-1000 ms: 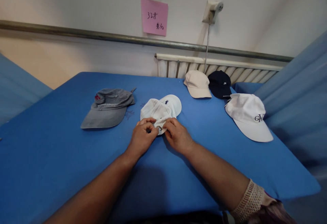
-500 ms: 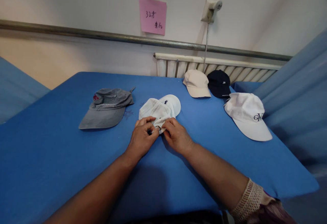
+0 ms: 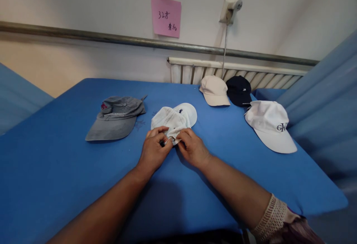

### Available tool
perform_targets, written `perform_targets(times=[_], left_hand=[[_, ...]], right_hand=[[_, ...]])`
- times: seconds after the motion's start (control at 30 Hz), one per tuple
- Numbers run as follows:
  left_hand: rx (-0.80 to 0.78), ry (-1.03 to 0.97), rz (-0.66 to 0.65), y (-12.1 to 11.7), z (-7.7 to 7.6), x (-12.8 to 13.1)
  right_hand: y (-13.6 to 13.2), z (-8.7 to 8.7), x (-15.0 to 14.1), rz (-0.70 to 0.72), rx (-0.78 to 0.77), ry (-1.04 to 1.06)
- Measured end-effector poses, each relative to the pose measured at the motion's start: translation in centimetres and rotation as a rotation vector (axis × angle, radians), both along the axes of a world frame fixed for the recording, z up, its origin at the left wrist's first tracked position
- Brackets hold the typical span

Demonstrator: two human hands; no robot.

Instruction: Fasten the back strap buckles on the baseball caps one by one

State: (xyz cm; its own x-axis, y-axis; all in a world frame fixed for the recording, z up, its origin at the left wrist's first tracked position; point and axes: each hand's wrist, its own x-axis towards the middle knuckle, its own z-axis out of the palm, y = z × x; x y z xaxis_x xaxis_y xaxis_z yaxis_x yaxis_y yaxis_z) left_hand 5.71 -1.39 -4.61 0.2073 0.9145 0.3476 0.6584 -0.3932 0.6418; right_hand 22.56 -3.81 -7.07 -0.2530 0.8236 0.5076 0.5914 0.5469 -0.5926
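On the left of the blue table (image 3: 69,181) lies a gray cap (image 3: 115,119), brim toward the near left. Next comes the left hand (image 3: 154,145), thumb and fingers pinching the back edge of a pale cap (image 3: 169,117). That cap rests on the table just beyond the grip, brim pointing away to the right, its back edge between both hands' fingertips. The right hand (image 3: 193,147) pinches the edge's other side. Farther right sit a beige cap (image 3: 214,90), a dark cap (image 3: 239,91) just beside it, and a white cap (image 3: 269,121) nearer.
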Motion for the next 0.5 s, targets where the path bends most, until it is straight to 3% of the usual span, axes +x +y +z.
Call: perform_targets(times=[0.3, 0.5], left_hand=[[-0.084, 0.003, -0.007, 0.39, -0.21, -0.22], [-0.113, -0.015, 0.013, 0.7, -0.6, -0.27]], right_hand=[[0.05, 0.03, 0.1, 0.015, 0.058, 0.012], [-0.06, 0.76, 0.21, 0.136, 0.092, 0.024]])
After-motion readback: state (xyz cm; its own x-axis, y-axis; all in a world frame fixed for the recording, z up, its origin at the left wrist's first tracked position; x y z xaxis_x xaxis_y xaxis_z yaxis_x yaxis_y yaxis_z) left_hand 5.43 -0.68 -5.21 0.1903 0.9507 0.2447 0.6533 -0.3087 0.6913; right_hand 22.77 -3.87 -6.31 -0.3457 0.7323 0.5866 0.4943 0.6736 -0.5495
